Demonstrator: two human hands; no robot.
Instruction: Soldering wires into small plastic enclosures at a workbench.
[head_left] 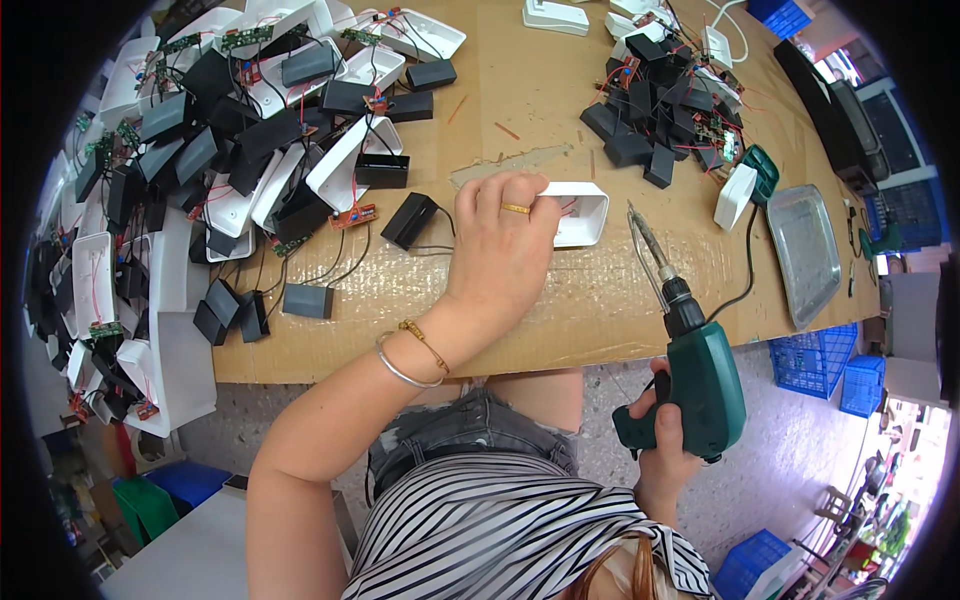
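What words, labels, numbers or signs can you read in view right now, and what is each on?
None can be read.
Green soldering gun: no legible lettering.
White housing under the left hand: no legible text.
Circuit boards: any markings are too small.

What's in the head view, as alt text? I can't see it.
A person's left hand holds a white shell at a cardboard-covered table while the right hand grips a green soldering gun, its tip right of the shell. Black boxes and wired circuit boards lie heaped on both sides.
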